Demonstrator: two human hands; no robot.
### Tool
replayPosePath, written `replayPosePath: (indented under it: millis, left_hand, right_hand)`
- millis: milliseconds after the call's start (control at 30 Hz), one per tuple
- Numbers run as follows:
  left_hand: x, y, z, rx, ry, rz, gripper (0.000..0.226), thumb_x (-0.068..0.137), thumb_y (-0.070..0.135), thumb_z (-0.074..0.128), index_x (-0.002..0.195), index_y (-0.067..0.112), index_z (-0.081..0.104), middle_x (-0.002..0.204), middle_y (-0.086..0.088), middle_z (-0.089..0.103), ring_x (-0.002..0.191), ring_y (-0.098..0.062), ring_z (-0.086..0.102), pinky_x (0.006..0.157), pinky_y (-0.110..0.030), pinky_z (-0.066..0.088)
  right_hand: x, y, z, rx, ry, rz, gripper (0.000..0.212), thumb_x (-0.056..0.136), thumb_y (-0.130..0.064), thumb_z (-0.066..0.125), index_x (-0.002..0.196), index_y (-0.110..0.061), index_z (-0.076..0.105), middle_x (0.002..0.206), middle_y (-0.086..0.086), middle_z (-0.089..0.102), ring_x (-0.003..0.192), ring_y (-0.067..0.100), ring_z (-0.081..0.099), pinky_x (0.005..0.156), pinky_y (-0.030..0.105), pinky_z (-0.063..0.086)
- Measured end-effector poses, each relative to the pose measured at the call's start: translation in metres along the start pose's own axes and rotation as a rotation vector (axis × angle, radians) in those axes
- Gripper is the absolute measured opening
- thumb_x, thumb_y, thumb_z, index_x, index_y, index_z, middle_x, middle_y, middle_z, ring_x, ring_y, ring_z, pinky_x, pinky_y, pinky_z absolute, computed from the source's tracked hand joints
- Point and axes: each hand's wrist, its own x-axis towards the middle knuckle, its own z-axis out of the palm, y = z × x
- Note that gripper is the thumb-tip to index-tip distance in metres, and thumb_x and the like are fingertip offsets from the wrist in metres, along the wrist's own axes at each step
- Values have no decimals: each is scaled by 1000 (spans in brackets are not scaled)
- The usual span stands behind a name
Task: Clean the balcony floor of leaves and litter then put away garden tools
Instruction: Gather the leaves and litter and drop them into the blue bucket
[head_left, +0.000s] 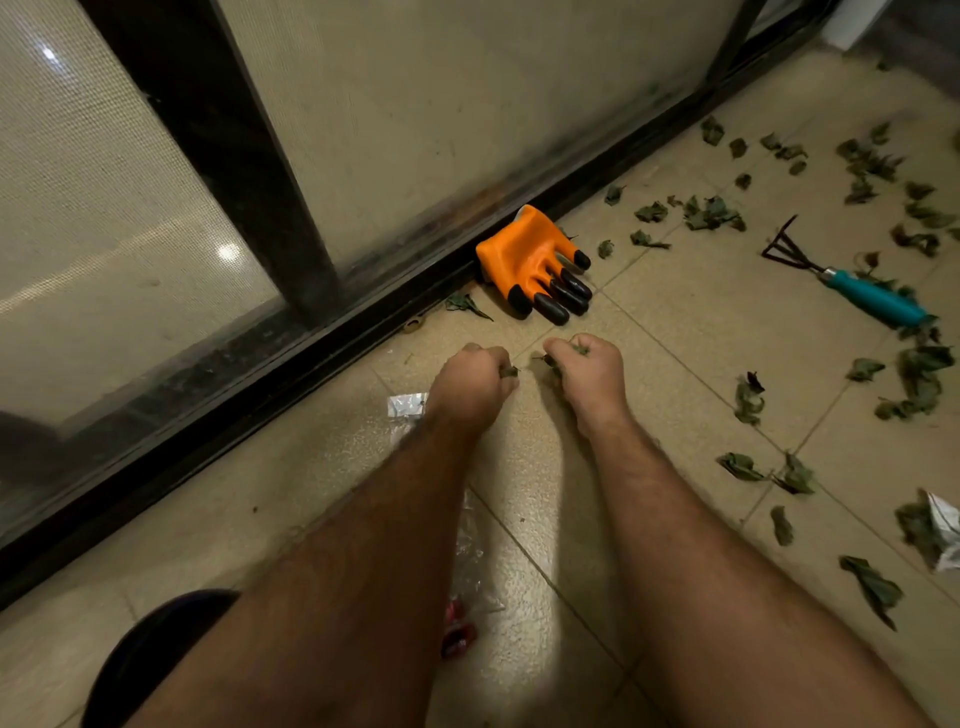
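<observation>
Your left hand (470, 382) and right hand (584, 371) each clutch leaves; most leaves (917, 382), the hand rake (852, 286) and the claw glove (535, 262) remain.

Dim, warm yellowish light covers the scene, with the brightest patch on the floor tiles (545, 675) low in the middle and darkness gathering toward the lower left corner. Two small round glare spots reflect in the screen door (130, 208) at left. Wide-angle distortion bends the door frame, and the picture looks slightly soft and grainy.
</observation>
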Motion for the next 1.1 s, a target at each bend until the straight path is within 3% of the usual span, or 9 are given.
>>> replayPosePath:
  millis: [167,267,367,467,633,800,867,1000,1100]
  left_hand:
    - [-5,-17,-19,-249,203,-122,13,90,21,62,83,17,51,75,2,51,70,-17,54,55,-26,39]
    - [-8,-30,-38,-437,249,-206,12,88,17,62,98,19,55,86,0,60,80,-23,64,71,-41,57]
    - [-12,-43,-47,-530,262,-233,20,88,20,58,108,19,63,94,-4,68,86,-27,67,79,-49,58]
    - [-14,-54,-50,-536,275,-263,15,93,26,56,99,20,68,90,0,69,85,-24,66,81,-49,57]
    - [-19,-58,-52,-570,260,-247,21,96,30,56,103,15,68,93,-5,70,87,-25,66,81,-47,57]
    - [-19,-51,-51,-615,334,-254,39,99,39,53,69,14,52,64,-2,50,62,-18,47,61,-37,43]
    - [-18,-46,-48,-625,345,-256,43,99,40,52,64,17,46,60,1,44,58,-15,41,57,-32,35]
    - [-14,-35,-36,-760,331,-274,40,97,44,55,68,16,51,64,-5,51,58,-19,49,56,-32,42]
    - [-11,-17,-25,-845,273,-281,34,98,37,55,79,10,57,62,-6,54,49,-16,50,50,-26,43]
  right_hand:
    - [7,-18,23,-114,-53,-94,16,86,-11,63,82,-20,51,74,-8,48,62,3,42,53,17,34]
    - [11,-32,47,-242,-56,-163,11,91,-15,64,96,-19,56,93,-7,55,78,3,49,60,17,35]
    - [10,-47,71,-393,-110,-246,26,97,-20,61,123,-20,59,114,-3,61,94,7,56,70,12,36]
    - [15,-54,87,-588,-123,-311,39,100,-24,57,139,-21,52,132,3,61,120,20,57,86,27,43]
    - [23,-44,94,-794,-42,-266,30,96,-29,61,126,-23,59,113,4,68,106,25,62,80,37,51]
    - [15,-36,92,-816,16,-270,18,97,-28,59,113,-22,64,106,2,68,100,22,62,71,31,43]
    - [12,-37,85,-717,-9,-257,20,96,-28,60,112,-18,66,101,1,67,97,20,62,71,28,42]
    - [10,-29,60,-299,-112,-116,13,86,-28,66,96,-20,62,89,0,60,84,15,56,70,27,41]
    - [5,-25,32,-2,-154,68,10,85,-18,69,93,-20,62,71,-2,64,65,14,60,49,24,44]
